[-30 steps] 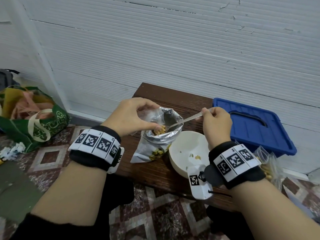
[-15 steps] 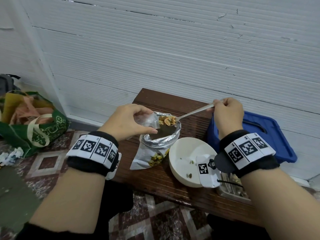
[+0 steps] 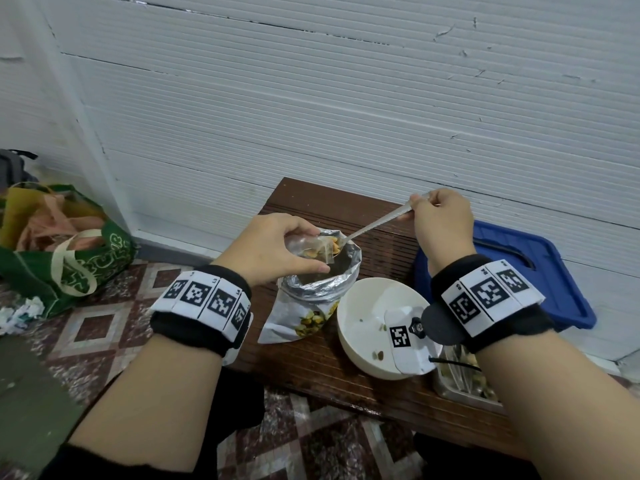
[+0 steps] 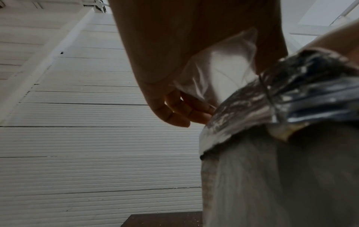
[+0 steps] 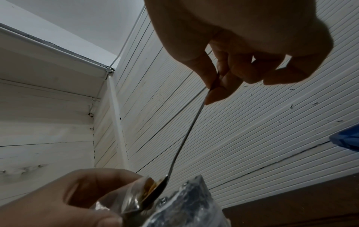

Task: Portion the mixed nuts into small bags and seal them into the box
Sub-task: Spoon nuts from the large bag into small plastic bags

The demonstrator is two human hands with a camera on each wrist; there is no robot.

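Observation:
My left hand (image 3: 277, 249) pinches a small clear bag (image 3: 313, 249) open above the mouth of the foil nut pouch (image 3: 311, 296), which stands on the wooden bench (image 3: 311, 358). My right hand (image 3: 441, 221) holds the end of a metal spoon (image 3: 377, 224). Its bowl, loaded with nuts (image 3: 335, 243), is tipped into the small bag's mouth. From the right wrist the spoon (image 5: 186, 135) runs down from my fingers into the small clear bag (image 5: 134, 198). In the left wrist view the small bag (image 4: 219, 69) hangs under my palm beside the foil pouch (image 4: 272, 104).
A white bowl (image 3: 360, 327) with a few nuts sits right of the pouch. A blue lidded box (image 3: 540, 271) lies at the bench's right end, a metal tray (image 3: 460, 386) with filled bags at my right wrist. A green shopping bag (image 3: 69, 258) stands on the tiled floor, left.
My right hand has lifted the spoon with nuts out of the foil pouch and tipped it into the small bag. My left hand has raised the small bag slightly.

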